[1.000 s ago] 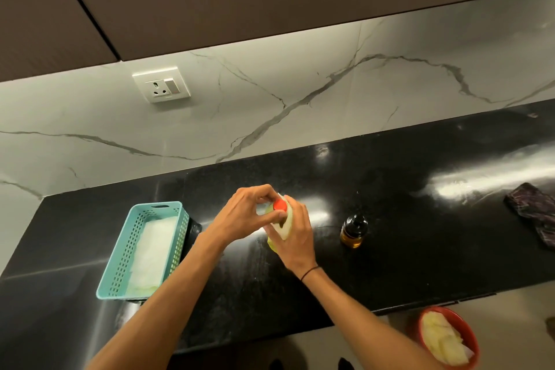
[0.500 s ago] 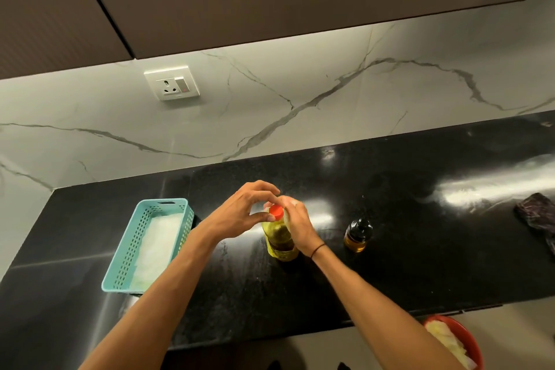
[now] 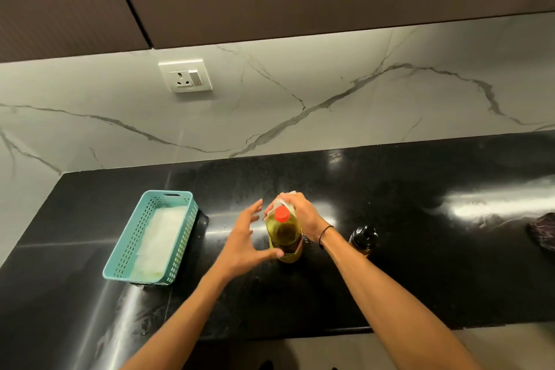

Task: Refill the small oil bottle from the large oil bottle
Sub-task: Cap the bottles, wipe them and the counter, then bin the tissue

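Yellow large oil bottle [image 3: 283,234]: left hand [image 3: 241,242] seemingly splayed beside.

single head view, looks forward and down at black counter [image 3: 405,249], hands near.

home kitchen | black stone counter [image 3: 420,249] | marble backsplash [image 3: 300,93] | wall socket [image 3: 185,76] | upper cabinets [image 3: 270,3]

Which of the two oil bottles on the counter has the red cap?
The large yellow plastic oil bottle between both hands; the small dark-topped bottle stands apart to its right.
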